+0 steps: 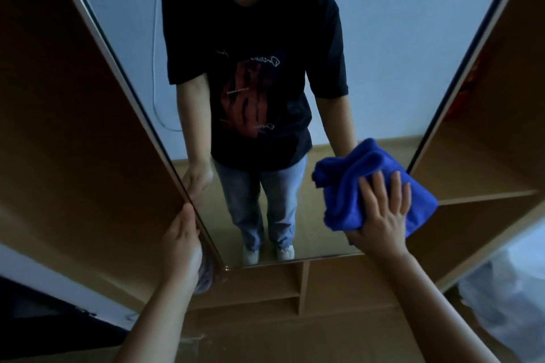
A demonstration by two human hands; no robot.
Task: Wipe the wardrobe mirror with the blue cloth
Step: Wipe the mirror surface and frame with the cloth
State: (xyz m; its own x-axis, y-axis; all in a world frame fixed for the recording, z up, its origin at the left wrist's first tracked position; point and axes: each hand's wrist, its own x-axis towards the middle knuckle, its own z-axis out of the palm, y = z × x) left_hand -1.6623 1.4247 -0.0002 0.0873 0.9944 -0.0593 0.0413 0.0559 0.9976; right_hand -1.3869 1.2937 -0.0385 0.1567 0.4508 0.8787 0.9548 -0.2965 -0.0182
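The tall wardrobe mirror (pixel 383 38) fills the middle of the head view and reflects a person in a dark T-shirt and jeans. A bunched blue cloth (pixel 348 186) is pressed flat against the glass near the mirror's lower right corner. My right hand (pixel 383 212) lies on the cloth with fingers spread, holding it to the glass. At the mirror's lower left edge my left hand (pixel 182 247) grips the door's edge, with the fingers hidden behind it.
Brown wooden wardrobe panels (pixel 73 127) flank the mirror on both sides, with shelves (pixel 486 194) on the right. Low wooden compartments (pixel 280 289) sit under the mirror. A dark object lies at the lower left, a pale bundle (pixel 501 303) at the lower right.
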